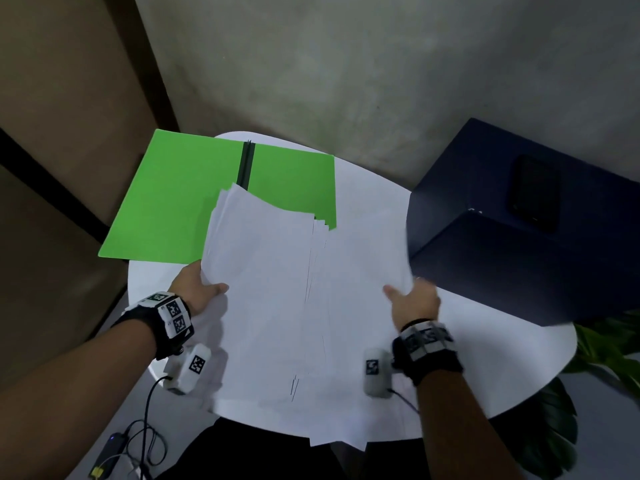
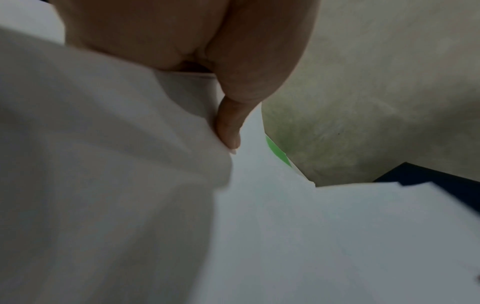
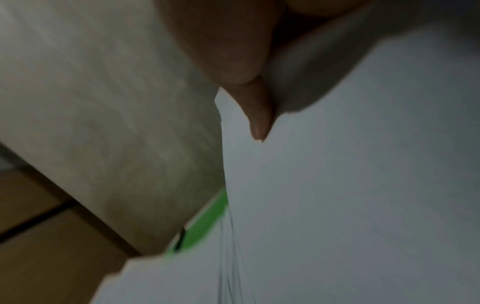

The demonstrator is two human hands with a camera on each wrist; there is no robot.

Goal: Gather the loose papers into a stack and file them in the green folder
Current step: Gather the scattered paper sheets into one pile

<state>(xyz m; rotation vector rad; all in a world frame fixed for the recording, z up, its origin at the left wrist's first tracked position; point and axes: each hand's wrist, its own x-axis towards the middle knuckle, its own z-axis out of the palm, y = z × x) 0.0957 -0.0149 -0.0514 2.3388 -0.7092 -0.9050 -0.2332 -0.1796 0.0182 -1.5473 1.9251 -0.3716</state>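
Observation:
Several white papers [image 1: 270, 306] lie fanned and overlapping across the middle of the round white table [image 1: 485, 358], their far edge over the green folder. The green folder [image 1: 180, 188] lies spread flat at the back left with a dark spine [image 1: 246, 164]. My left hand [image 1: 204, 289] grips the papers' left edge, thumb on top; the left wrist view shows that thumb [image 2: 228, 131] pressed on the sheets [image 2: 311, 236]. My right hand [image 1: 408, 297] grips the right edge of the papers [image 3: 350, 185], thumb [image 3: 257, 115] on top, fingers hidden beneath.
A dark blue box [image 1: 519, 230] with a black phone [image 1: 535, 192] on top stands at the table's right. Green plant leaves [image 1: 609, 344] show at the lower right. Cables and a small device [image 1: 114, 448] lie on the floor lower left. A concrete wall [image 1: 346, 64] stands behind.

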